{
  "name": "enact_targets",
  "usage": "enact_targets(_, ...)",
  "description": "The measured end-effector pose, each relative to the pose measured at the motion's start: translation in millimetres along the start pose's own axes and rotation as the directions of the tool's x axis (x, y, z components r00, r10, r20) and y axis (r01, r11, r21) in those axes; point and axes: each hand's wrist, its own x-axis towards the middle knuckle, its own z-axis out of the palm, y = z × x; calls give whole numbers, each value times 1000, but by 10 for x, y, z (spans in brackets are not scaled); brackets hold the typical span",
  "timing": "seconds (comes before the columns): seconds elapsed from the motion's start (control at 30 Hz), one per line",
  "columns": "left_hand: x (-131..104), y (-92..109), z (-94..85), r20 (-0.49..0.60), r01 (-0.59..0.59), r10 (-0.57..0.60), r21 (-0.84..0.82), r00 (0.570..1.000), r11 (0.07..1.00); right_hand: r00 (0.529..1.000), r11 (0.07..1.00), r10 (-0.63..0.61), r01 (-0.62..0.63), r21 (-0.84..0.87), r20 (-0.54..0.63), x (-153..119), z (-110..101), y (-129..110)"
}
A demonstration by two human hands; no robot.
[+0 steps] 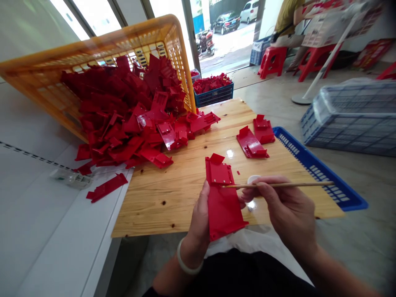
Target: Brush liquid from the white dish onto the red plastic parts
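A flat red plastic part is held upright-tilted over the near edge of the wooden bench, above the person's lap. The left hand is clamped on the part's left edge, thumb on the front face; a pale bangle sits on that wrist. The right hand is closed around a thin wooden stick, held nearly level, its tip touching the right side of the part's upper section. Just behind the right hand's fingers, a small white dish rests on the bench; its contents cannot be made out. Farther back lie two more red parts, side by side and separate from the heap. A large pile of red parts spills onto the bench from an orange crate tipped on its side. One loose red strip lies on the white surface to the left. A blue tray adjoins the bench's right edge. Beyond, a blue crate of red parts stands on the floor, and another person sits on a red stool.
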Motion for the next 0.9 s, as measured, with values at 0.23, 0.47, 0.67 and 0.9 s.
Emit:
enact_targets(0.23,-55,12,86,-5,-52,53,119,999,992,999,1000,7,-7,-13,-37,28,-15,43)
enact_targets(0.47,-14,-56,24,16,-85,83,116,996,990,999,1000,25,-24,8,-49,48,31,48)
enact_targets(0.67,-25,-33,54,-1,-118,119,160,993,980,996,994,-74,78,-78,57,43,-29,28)
enact_targets(0.9,-17,1,67,24,-111,108,194,994,975,929,895,-301,352,-274,214,12,-100,51)
